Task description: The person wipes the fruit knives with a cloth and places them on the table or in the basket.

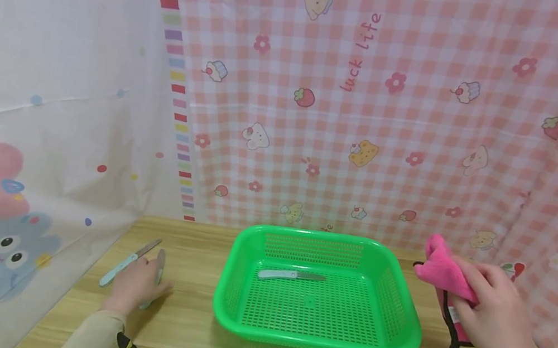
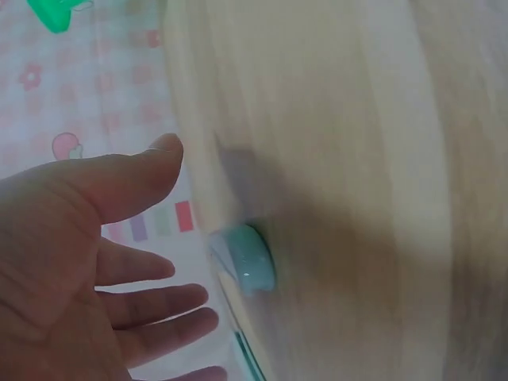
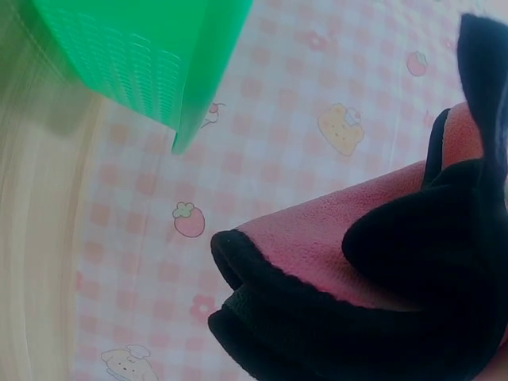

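Note:
My left hand [image 1: 134,286] is over the wooden table on the left, its fingers spread and apart from the knives in the left wrist view. One knife with a pale blue handle [image 1: 119,271] lies to its left. A second knife [image 1: 160,263] lies partly hidden beneath the hand; a teal handle end [image 2: 252,258] shows beyond the fingers in the left wrist view. At the right, my right hand [image 1: 500,313] grips a bunched pink cloth [image 1: 443,274] with black edging, its lower part hanging down. A third knife [image 1: 279,275] lies inside the green basket [image 1: 315,345].
The basket stands mid-table between the hands, its right rim close to the cloth. Behind the wooden table [image 1: 188,277] hangs a pink checked curtain [image 1: 330,162]; a white patterned sheet [image 1: 85,138] borders the left side.

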Tool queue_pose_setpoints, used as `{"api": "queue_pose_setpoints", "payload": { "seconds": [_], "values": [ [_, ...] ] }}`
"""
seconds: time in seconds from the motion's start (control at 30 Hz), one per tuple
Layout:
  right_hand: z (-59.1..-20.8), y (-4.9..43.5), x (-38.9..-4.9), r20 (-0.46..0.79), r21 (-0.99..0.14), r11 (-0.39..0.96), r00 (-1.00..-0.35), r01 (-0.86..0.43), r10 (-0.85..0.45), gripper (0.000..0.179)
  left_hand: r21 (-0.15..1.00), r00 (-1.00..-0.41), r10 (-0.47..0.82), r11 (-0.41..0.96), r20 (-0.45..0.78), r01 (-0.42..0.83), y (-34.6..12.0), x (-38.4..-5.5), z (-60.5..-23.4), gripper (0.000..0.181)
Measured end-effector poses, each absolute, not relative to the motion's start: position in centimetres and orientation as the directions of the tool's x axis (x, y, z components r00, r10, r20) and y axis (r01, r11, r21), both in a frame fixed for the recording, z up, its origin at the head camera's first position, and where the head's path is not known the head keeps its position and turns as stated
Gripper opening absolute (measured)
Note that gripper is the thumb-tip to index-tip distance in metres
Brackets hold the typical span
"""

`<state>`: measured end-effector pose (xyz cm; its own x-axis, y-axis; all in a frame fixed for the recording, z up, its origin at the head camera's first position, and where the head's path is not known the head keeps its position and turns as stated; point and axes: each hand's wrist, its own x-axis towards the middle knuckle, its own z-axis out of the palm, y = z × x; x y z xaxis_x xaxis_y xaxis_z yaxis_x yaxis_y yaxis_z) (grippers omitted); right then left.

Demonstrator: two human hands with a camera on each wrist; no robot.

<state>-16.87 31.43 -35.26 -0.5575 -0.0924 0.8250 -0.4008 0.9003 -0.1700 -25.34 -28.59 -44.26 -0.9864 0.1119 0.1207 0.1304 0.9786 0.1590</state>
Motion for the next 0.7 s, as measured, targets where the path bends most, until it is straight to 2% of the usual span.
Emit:
{"api": "queue_pose_setpoints", "payload": {
  "seconds": [0.37,0.7],
  "values": [
    [-34.8,30.5,-17.5,0.829,-0.099,0.891,-0.532,-0.444,-0.173,0.053,0.202,-0.996,0.076,0.976,0.046,0.083,-29.2,-25.4,-44.9,0.039],
    [-34.5,28.7,-18.2,0.835,-0.075,0.855,-0.501,-0.513,-0.227,0.051,0.195,-0.998,0.062,0.979,0.033,0.068,-29.2,-25.7,-45.2,0.032]
  ]
}}
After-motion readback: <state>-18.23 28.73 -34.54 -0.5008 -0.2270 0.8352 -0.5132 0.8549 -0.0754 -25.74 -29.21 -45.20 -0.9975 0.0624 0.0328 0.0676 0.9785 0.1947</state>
